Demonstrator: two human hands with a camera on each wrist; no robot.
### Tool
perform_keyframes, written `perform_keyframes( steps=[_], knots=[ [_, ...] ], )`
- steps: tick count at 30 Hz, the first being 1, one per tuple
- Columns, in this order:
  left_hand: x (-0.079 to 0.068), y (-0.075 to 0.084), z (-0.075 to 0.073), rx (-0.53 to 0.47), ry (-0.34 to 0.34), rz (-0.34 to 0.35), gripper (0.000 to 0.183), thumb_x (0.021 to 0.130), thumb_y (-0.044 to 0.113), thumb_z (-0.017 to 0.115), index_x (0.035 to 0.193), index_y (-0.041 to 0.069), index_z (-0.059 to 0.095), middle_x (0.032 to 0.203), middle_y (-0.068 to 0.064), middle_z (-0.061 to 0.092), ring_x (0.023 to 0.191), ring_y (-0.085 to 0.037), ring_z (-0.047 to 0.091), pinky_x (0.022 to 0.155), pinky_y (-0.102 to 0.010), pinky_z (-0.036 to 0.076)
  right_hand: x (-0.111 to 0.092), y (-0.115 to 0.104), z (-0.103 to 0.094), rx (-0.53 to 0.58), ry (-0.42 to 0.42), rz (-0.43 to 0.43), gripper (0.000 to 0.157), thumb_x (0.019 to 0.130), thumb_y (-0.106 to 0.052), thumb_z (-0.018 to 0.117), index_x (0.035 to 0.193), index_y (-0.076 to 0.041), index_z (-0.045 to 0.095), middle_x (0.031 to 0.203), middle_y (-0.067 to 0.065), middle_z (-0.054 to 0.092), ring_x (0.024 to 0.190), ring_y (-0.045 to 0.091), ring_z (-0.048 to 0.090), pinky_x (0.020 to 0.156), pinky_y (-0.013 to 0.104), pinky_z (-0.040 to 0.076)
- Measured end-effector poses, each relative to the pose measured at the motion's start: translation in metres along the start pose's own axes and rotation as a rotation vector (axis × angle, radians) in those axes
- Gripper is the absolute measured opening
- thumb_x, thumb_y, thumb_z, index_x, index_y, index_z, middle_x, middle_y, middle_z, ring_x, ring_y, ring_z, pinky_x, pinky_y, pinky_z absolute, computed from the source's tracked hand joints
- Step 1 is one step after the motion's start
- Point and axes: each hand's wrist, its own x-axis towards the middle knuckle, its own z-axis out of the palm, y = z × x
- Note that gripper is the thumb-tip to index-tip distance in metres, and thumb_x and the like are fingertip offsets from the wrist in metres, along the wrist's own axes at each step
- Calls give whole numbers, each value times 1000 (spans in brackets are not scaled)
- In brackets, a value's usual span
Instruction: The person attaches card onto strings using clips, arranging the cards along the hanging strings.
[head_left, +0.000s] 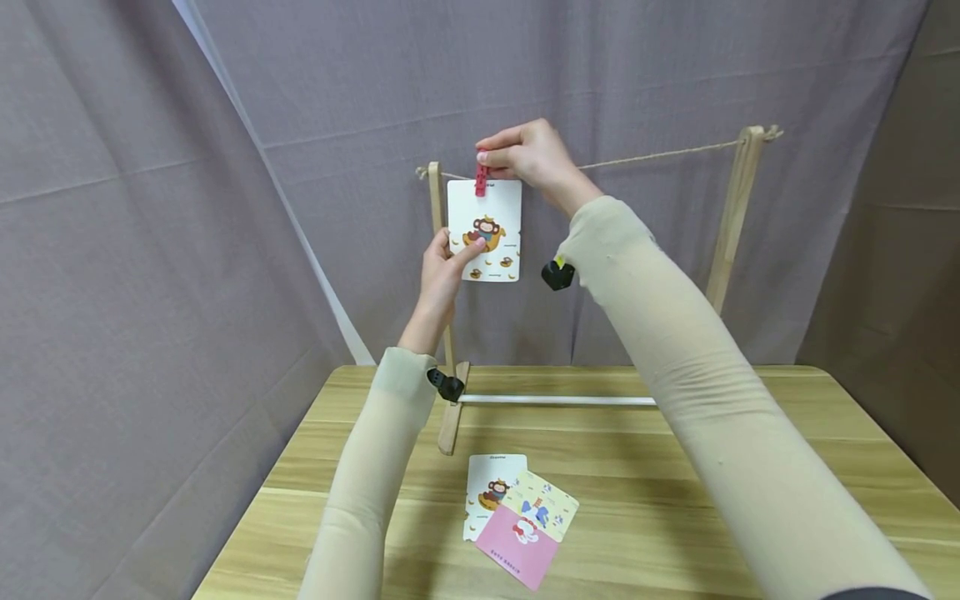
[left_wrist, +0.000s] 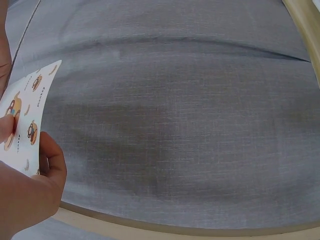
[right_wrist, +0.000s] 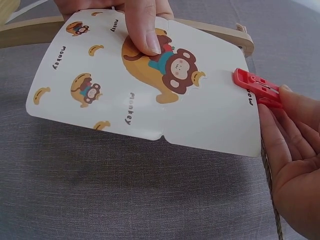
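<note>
A white card with a monkey on a banana (head_left: 504, 204) hangs at the left end of a twine line (head_left: 660, 156). In the head view my left hand (head_left: 441, 271) pinches its lower left side, thumb on the front and fingers behind. A red clothespin (right_wrist: 255, 86) sits over the card's top edge, as the right wrist view shows. My right hand (head_left: 531, 154) pinches the upper end of that clothespin between thumb and fingers. Only part of the card (left_wrist: 25, 125) appears in the left wrist view, with the left hand (left_wrist: 35, 192) beside it.
The twine runs between a left wooden post (head_left: 437, 200) and a right wooden post (head_left: 731, 217). A white bar (head_left: 555, 401) joins the stand low down. On the wooden table (head_left: 645, 517) a pink and yellow card (head_left: 517, 546) overlaps another monkey card (head_left: 480, 500). Grey curtain hangs behind.
</note>
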Motion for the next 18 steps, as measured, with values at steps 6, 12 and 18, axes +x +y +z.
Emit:
perform_keyframes(
  steps=[6,12,18],
  knots=[
    [0,0,1,15,-5,-1,21,91,14,75,106,10,61,96,-3,72,85,-14,67,74,-26,53,-1,-2,-1,-25,-5,14,35,93,-3,70,127,5,66,129,16,66,99,17,70,88,24,55],
    [0,-1,1,33,-6,-4,23,91,15,75,107,10,60,97,-3,71,87,-14,66,75,-26,52,-3,-6,-1,-62,-14,37,37,95,-5,69,130,3,64,131,16,65,108,18,68,89,23,54],
    [1,-1,2,30,1,-1,22,91,15,75,106,11,60,96,-2,71,85,-13,66,73,-25,52,-3,-7,0,-101,-31,45,39,97,-6,65,135,3,60,136,15,62,116,22,65,89,21,54]
  ],
)
